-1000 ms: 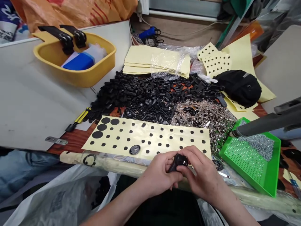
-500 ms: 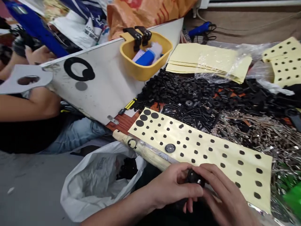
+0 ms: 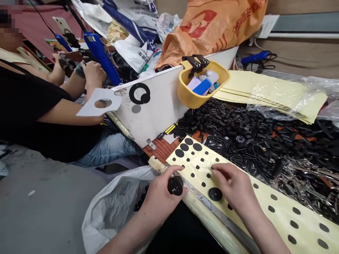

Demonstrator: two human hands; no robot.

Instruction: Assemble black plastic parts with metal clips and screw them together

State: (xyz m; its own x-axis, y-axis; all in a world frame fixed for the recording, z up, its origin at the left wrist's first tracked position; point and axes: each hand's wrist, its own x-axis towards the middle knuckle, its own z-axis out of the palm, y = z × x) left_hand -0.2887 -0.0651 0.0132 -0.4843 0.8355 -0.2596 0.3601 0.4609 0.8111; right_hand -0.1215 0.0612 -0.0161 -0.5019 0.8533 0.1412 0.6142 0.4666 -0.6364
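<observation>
Glossy yellow paper (image 3: pixel 275 215) lies beside matt black plastic parts (image 3: pixel 238 123).

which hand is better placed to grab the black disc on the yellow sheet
Right, probably: the right hand looks empty and sits beside the black disc, while the left hand holds a black round part.

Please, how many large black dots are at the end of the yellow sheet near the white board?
4 large black dots sit together on the yellow sheet, at its end nearest the white board: one at the top, one to its lower right, one to its lower left, and one furthest left. None looks hidden.
</observation>
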